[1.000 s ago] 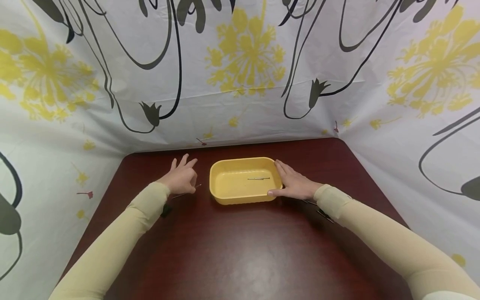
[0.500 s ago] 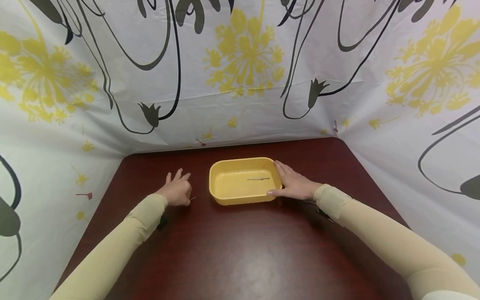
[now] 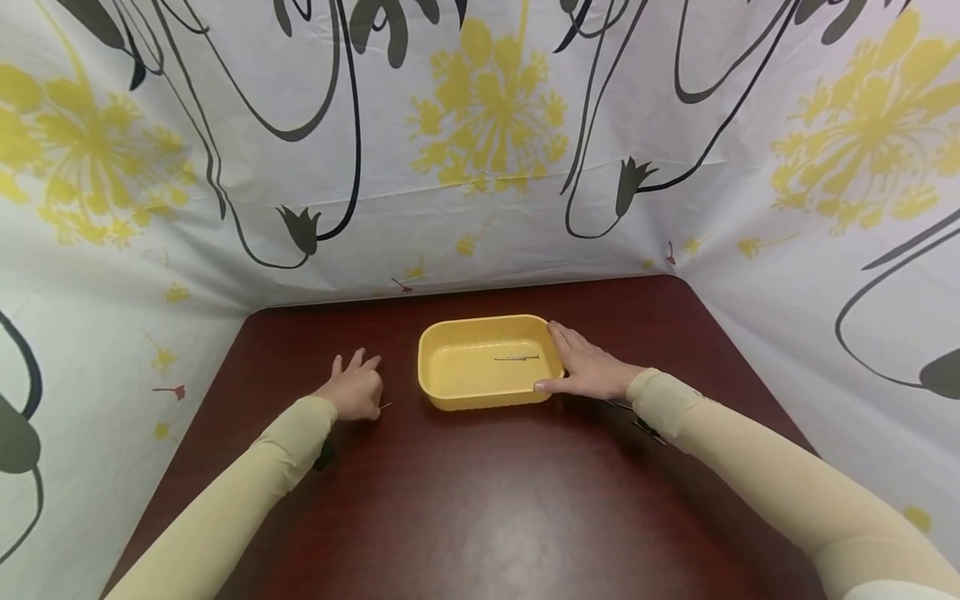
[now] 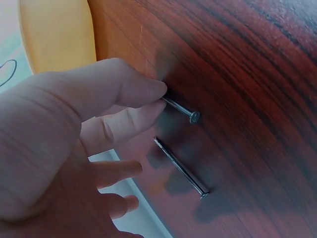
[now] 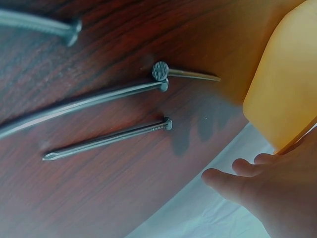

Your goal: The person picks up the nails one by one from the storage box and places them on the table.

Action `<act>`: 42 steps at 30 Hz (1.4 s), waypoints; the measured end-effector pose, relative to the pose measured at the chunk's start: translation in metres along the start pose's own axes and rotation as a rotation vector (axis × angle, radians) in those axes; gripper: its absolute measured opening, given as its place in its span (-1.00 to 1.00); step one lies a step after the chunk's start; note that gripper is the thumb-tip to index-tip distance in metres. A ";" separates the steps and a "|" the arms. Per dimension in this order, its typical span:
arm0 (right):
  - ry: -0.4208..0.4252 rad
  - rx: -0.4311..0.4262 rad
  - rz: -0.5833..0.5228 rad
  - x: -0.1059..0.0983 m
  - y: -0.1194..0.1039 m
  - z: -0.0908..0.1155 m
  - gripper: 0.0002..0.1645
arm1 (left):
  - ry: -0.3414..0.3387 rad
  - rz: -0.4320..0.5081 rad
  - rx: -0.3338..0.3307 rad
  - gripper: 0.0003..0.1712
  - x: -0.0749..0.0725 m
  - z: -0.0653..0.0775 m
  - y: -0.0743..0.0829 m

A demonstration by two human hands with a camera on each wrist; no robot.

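Observation:
My left hand (image 3: 352, 393) is low over the table, left of a yellow plastic tray (image 3: 457, 377). In the left wrist view its thumb and forefinger pinch a steel nail (image 4: 179, 106) near one end, the head sticking out. A second nail (image 4: 181, 168) lies on the wood just beside it. My right hand (image 3: 592, 368) rests at the tray's right end, fingers extended along the end wall and thumb on the near rim. Inside the tray lie thin nails (image 3: 517, 357).
Under the right wrist, several loose nails lie on the dark red wooden table (image 3: 480, 492), among them a short nail (image 5: 193, 75) and a longer nail (image 5: 109, 140). A patterned white cloth (image 3: 465, 233) hangs close behind the table and along both sides.
My left hand has moved slightly left and toward the near side of the table, then nearly stopped. The right hand and the tray have stayed in place.

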State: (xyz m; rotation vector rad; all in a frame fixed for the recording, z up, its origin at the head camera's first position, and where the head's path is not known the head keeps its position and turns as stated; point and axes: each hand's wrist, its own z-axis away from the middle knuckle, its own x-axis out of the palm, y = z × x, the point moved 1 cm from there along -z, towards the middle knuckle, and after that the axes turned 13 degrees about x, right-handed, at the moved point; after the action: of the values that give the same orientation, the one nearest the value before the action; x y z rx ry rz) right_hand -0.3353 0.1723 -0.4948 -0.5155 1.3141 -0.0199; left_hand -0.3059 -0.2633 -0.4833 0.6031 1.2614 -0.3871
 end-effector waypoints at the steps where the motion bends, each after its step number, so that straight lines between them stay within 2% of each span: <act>1: 0.000 0.001 0.002 0.000 0.000 0.000 0.55 | 0.002 0.004 -0.001 -0.72 0.000 0.000 0.000; 12: 0.005 -0.013 0.000 -0.002 -0.002 0.001 0.52 | 0.016 -0.003 -0.001 -0.71 -0.005 0.002 0.001; 22: 0.005 0.003 0.013 -0.001 0.000 0.000 0.53 | 0.097 -0.006 0.047 -0.77 -0.024 -0.001 0.004; 34: -0.009 0.007 -0.010 -0.001 -0.002 0.001 0.54 | 0.204 -0.011 0.101 -0.95 -0.048 -0.019 0.018; 39: -0.001 0.000 -0.010 -0.001 -0.001 0.000 0.54 | 0.231 -0.029 0.116 -0.91 -0.058 -0.029 0.029; 42: 0.000 -0.007 -0.011 -0.001 -0.001 0.001 0.53 | 0.241 -0.051 0.135 -0.81 -0.063 -0.035 0.036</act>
State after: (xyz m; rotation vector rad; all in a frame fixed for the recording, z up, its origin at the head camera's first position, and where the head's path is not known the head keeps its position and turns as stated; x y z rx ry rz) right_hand -0.3345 0.1721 -0.4937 -0.5288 1.3112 -0.0246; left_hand -0.3292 -0.2167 -0.4214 0.7498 1.4913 -0.4543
